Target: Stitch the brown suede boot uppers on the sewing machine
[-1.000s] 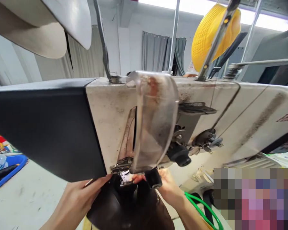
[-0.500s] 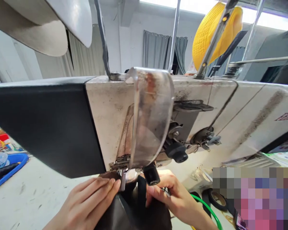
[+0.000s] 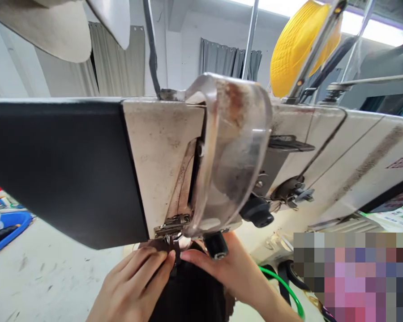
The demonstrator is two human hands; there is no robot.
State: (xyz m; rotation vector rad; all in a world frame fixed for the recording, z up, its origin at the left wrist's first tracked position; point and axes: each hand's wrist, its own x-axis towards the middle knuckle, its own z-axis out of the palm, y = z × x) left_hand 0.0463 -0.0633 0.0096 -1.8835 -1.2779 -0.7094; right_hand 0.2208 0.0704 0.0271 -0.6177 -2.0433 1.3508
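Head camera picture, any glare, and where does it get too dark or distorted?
In the head view, the strip light at upper right is blown out, and the clear guard carries pale reflections; also in the head view, the dark material at bottom centre loses detail, and the sewing machine looks stretched leftward, likely by a wide lens.

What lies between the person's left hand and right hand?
In the head view, dark material lies between the left hand and the right hand, with a narrow sewing machine part between their fingertips.
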